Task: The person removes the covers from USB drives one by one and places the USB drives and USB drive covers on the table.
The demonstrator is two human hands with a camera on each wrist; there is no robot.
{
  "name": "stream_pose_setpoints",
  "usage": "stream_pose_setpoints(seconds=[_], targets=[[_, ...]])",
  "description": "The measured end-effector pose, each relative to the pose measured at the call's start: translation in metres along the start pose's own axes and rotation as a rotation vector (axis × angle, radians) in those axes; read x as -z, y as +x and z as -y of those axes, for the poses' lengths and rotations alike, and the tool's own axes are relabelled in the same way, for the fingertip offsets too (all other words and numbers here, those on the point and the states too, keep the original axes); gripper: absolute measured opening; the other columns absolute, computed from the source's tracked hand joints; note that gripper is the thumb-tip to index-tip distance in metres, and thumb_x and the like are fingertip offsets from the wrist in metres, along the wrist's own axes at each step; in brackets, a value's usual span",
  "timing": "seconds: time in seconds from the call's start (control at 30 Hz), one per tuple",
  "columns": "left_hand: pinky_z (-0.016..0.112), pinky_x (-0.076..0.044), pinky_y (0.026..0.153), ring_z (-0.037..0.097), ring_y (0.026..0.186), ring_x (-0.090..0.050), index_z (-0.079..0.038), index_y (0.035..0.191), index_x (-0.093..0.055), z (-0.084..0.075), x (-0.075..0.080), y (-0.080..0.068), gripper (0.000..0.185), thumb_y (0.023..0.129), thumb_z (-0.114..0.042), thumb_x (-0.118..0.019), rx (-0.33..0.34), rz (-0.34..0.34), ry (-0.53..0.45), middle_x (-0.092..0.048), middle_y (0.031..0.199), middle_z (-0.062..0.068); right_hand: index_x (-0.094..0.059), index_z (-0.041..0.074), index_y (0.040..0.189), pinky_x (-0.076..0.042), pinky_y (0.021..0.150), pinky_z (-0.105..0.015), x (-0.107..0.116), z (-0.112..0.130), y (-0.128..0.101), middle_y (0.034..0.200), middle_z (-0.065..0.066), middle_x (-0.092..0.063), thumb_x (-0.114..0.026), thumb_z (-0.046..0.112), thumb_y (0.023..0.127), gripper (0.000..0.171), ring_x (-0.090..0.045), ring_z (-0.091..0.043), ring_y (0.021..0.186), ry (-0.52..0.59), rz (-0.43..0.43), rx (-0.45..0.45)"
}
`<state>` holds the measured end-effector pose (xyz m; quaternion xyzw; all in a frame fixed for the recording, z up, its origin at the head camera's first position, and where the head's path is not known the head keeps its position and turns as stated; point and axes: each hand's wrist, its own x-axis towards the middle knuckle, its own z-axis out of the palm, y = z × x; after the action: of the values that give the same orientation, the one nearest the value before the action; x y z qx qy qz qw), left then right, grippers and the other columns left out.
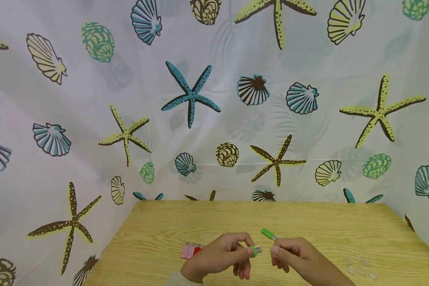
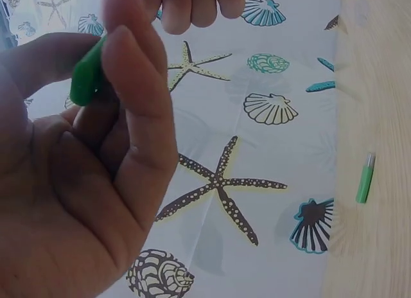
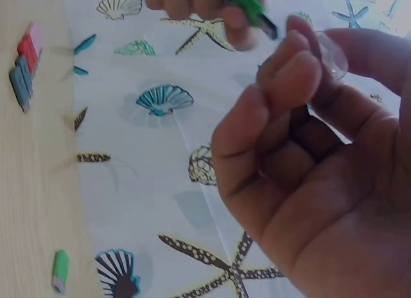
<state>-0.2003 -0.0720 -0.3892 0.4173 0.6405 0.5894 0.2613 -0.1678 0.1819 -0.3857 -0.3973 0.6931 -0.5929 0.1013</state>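
Hands, left (image 1: 221, 254) pinching green drive (image 1: 255, 251), right (image 1: 300, 258) seemingly clear cap, mid-table.

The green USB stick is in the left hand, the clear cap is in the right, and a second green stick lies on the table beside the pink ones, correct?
Not quite: the second green stick lies apart from the pink ones, beyond the hands, as the head view shows. The left hand does hold the green USB stick, the right hand the clear cap.

Small clear plastic caps (image 1: 359, 265) on wooden table (image 1: 343, 226): too faint to count. Right hand's (image 1: 300, 258) wrist cut off.
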Motion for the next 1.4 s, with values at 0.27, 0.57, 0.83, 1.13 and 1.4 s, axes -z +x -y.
stream_pose_setpoints(seconds=[0.27,0.57,0.83,1.13,1.4], targets=[[0.022,-0.050,0.057,0.007,0.071,-0.058,-0.002,0.100,-0.062,0.004,0.010,0.001,0.023,0.101,-0.023,-0.052,0.062,-0.167,0.157,-0.065,0.087,0.012,-0.068,0.007,0.109,-0.050,0.069,-0.033,0.019,0.008,-0.012,0.087,0.001,-0.061,-0.039,0.008,0.104,0.029,-0.057,-0.018,0.073,-0.106,-0.058,-0.139],[0.022,-0.047,0.062,0.005,0.070,-0.054,-0.009,0.093,-0.069,0.012,0.016,-0.002,0.014,0.095,-0.020,-0.062,0.129,-0.305,0.324,-0.062,0.081,-0.004,-0.053,-0.009,0.107,-0.056,0.067,-0.039,0.034,0.005,-0.022,0.085,-0.008,-0.070,-0.054,0.009,0.099,0.020,-0.067,-0.023,0.071,-0.039,-0.215,-0.239],[0.024,-0.048,0.065,0.009,0.072,-0.057,-0.011,0.092,-0.069,0.016,0.019,-0.001,0.007,0.092,-0.018,-0.067,0.181,-0.384,0.407,-0.065,0.081,-0.002,-0.056,-0.011,0.115,-0.056,0.072,-0.035,0.054,0.005,-0.035,0.091,-0.010,-0.071,-0.057,0.013,0.098,0.030,-0.070,-0.019,0.080,-0.105,-0.314,-0.323],[0.022,-0.048,0.062,0.003,0.066,-0.057,-0.013,0.084,-0.066,0.029,0.022,-0.003,0.008,0.087,-0.015,-0.072,0.256,-0.473,0.618,-0.063,0.076,-0.009,-0.060,-0.007,0.107,-0.055,0.071,-0.033,0.080,-0.005,-0.060,0.092,-0.009,-0.067,-0.062,0.025,0.095,0.033,-0.066,-0.019,0.082,-0.205,-0.366,-0.547],[0.023,-0.046,0.059,0.003,0.063,-0.053,-0.012,0.081,-0.066,0.036,0.024,-0.005,0.010,0.085,-0.017,-0.074,0.272,-0.500,0.698,-0.061,0.073,-0.009,-0.063,-0.003,0.110,-0.054,0.072,-0.035,0.105,-0.015,-0.086,0.093,-0.005,-0.065,-0.061,0.032,0.096,0.038,-0.062,-0.020,0.082,-0.313,-0.416,-0.687]])
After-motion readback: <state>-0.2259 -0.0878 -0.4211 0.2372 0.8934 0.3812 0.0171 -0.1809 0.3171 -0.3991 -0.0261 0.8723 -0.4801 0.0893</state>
